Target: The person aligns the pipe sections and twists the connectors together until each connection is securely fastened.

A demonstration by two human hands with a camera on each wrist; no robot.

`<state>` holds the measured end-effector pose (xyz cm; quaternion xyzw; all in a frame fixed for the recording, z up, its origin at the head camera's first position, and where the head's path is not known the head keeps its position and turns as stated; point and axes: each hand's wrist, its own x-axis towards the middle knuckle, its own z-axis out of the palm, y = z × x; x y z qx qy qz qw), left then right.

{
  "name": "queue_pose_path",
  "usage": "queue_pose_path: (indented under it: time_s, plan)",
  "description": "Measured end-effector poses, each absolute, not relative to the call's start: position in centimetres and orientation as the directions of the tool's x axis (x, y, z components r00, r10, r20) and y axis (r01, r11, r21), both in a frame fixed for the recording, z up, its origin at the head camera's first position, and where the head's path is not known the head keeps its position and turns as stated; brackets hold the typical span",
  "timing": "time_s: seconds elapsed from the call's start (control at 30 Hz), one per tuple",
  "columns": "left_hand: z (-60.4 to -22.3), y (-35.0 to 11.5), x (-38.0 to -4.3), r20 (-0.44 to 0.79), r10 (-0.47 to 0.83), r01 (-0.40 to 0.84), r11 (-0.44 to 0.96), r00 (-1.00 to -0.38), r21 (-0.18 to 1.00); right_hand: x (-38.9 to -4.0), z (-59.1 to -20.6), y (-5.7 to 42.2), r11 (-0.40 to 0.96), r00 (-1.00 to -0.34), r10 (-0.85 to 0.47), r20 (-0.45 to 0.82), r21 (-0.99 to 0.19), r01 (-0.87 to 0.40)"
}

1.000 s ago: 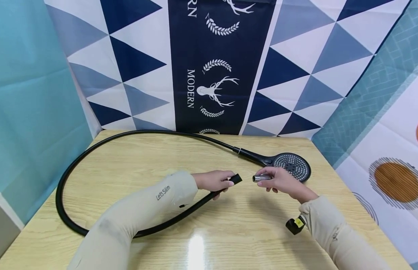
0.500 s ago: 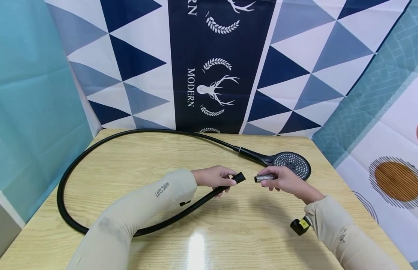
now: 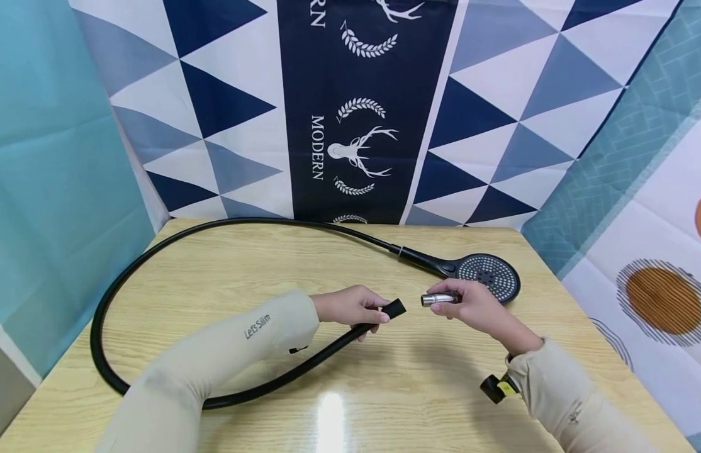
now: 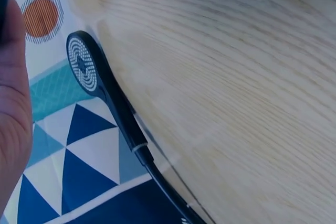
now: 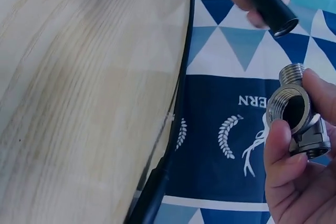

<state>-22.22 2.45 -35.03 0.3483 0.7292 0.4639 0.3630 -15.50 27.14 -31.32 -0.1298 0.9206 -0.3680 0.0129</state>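
My left hand (image 3: 350, 307) grips a black shower hose (image 3: 305, 366) just behind its end sleeve (image 3: 394, 308), which points right. Across a small gap, my right hand (image 3: 474, 308) pinches a chrome tee fitting (image 3: 435, 299) between thumb and fingers. In the right wrist view, the tee fitting (image 5: 315, 136) shows a wide threaded opening facing the camera and a threaded outer end; the hose sleeve (image 5: 270, 6) stands apart above it, its round mouth visible. The black shower head (image 3: 487, 277) lies beyond my right hand, joined to the hose's other end. The left wrist view shows only part of my left hand (image 4: 13, 114).
The hose loops widely over the left of the wooden table (image 3: 260, 264), passing along its back edge and under my left forearm. A patterned cloth (image 3: 356, 75) hangs behind the table. Cloths also hang at the left and right sides.
My left hand and the hose end have shifted slightly left and down over the last half second. My right hand, still holding the tee fitting, has moved slightly left, and the fitting has turned a little.
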Motion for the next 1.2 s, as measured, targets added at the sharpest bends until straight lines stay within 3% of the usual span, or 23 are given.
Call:
queue_pose_path:
  time_s: [0.33,0.53,0.8,1.2]
  plan:
    - [-35.4,1.3,-22.2,-0.190,0.849,0.185,0.316,-0.494,0.930,-16.0,-32.5,26.8,0.644,-0.946,-0.322,0.028,-0.727,-0.240]
    - [-35.2,1.5,-22.2,-0.185,0.862,0.225,0.320,-0.471,0.920,-15.6,-32.7,26.1,0.610,-0.923,-0.373,0.091,-0.726,-0.318]
    - [-34.3,2.2,-22.1,-0.166,0.873,0.283,0.321,-0.458,0.904,-14.9,-33.2,25.6,0.524,-0.931,-0.287,0.224,-0.778,-0.348]
    - [-34.8,2.6,-21.4,-0.158,0.869,0.394,0.366,-0.469,0.843,-15.6,-34.2,25.6,0.471,-0.836,-0.460,0.297,-0.717,-0.514]
